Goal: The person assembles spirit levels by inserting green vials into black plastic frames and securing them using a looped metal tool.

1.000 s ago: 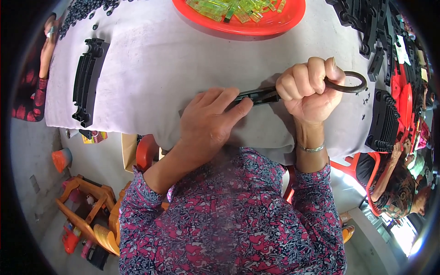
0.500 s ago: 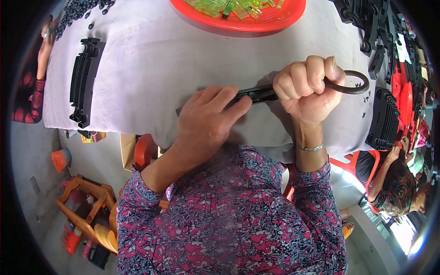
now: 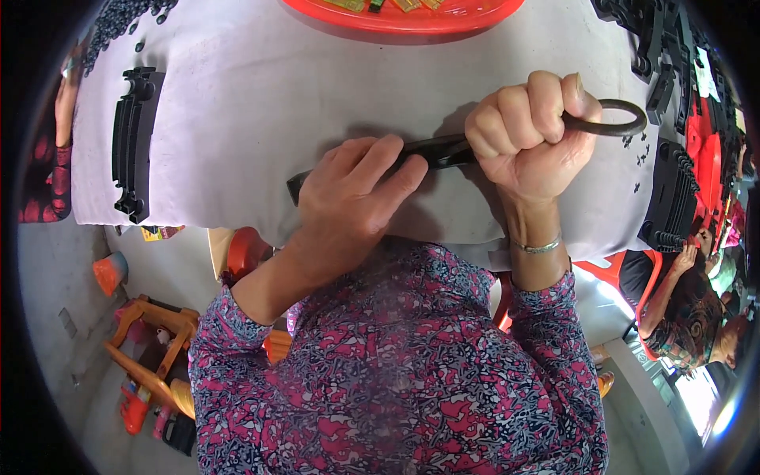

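My left hand (image 3: 348, 180) is closed over a long black plastic part (image 3: 439, 150) held just above the cloth. One end of that part sticks out to the left of my hand; the other reaches my right fist. Wrapped tightly round a dark loop-handled tool, my right hand (image 3: 532, 131) is closed. The tool's round loop (image 3: 643, 120) shows beyond the right side of the fist, while its working end is hidden. A similar black plastic part (image 3: 136, 146) lies upright on the table's left side.
At the far edge stands a red tray (image 3: 412, 30) with yellow-green clear pieces. Small black round pieces (image 3: 119, 28) lie far left. Tiny black scraps (image 3: 640, 160) and a stack of black parts (image 3: 673, 194) are on the right. Other people (image 3: 681, 305) sit at both sides.
Both hands have shifted slightly, and the black part has turned so its left end shows more. The view has moved, leaving less of the red tray in sight.
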`<state>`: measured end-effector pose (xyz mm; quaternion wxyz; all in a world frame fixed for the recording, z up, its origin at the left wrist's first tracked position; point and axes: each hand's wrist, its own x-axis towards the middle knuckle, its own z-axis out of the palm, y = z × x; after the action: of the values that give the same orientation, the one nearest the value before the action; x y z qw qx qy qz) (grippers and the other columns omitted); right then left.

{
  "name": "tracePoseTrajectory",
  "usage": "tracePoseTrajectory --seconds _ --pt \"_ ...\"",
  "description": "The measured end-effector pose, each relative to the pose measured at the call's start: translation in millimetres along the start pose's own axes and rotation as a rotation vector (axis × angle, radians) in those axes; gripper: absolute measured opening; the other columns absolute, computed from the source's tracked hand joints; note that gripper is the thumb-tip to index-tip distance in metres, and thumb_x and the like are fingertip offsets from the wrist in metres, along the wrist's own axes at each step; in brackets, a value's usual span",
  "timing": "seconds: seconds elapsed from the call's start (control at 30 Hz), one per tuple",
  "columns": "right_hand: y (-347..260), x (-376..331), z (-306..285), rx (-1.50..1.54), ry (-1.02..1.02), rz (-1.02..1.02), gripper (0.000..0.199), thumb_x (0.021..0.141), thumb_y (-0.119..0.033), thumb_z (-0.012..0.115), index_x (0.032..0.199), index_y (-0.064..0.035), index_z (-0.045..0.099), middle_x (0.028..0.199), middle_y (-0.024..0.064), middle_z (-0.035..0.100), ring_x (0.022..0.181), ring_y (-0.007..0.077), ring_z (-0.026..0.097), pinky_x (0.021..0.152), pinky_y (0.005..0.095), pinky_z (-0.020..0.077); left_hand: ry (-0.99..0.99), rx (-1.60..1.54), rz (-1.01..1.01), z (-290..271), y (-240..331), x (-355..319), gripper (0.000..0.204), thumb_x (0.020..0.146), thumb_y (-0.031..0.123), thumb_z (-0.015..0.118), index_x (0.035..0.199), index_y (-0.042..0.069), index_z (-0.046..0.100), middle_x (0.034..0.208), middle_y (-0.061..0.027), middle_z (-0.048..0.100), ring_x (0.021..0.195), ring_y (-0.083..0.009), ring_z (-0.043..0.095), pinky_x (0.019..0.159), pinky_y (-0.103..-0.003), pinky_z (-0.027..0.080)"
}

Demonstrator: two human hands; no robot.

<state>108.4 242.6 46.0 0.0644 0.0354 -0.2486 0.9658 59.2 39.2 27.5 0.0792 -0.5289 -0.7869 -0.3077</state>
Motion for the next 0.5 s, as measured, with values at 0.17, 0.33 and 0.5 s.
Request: tracePoseTrajectory --seconds 0.17,0.33,0.5 --pt "1.2 2.0 -0.2 -0.009 0.002 -0.002 0.048 0.097 -0.043 0.036 0.057 -0.0173 0.03 0.048 -0.0048 0.023 0.045 0.0097 0.012 0.042 0.0291 0.012 0.05 0.027 0.006 3.1 0.9 0.0 0.027 0.071 0.013 0.063 0.097 0.012 0.068 0.1 -0.0041 0.06 0.087 -0.0222 0.063 0.069 -0.035 0.051" --pt "-1.7 3.4 -0.1 -0.066 0.018 -0.013 0.049 0.098 -0.046 0.035 0.059 -0.017 0.031 0.05 -0.0048 0.023 0.046 0.01 0.013 0.044 0.029 0.0131 0.08 0.054 0.02 11.6 -1.1 -4.0 0.027 0.074 0.013 0.062 0.1 0.013 0.067 0.101 -0.0039 0.06 0.087 -0.0228 0.062 0.071 -0.037 0.05" --pt "-24.5 3.4 4.7 -0.02 -0.124 0.028 0.047 0.105 -0.044 0.032 0.07 -0.013 0.037 0.058 -0.0031 0.03 0.048 0.01 0.02 0.044 0.0275 0.0191 0.024 0.052 -0.045 4.7 5.3 -1.5 0.026 0.078 0.01 0.06 0.103 0.011 0.064 0.102 -0.0063 0.058 0.089 -0.0243 0.059 0.075 -0.038 0.048"
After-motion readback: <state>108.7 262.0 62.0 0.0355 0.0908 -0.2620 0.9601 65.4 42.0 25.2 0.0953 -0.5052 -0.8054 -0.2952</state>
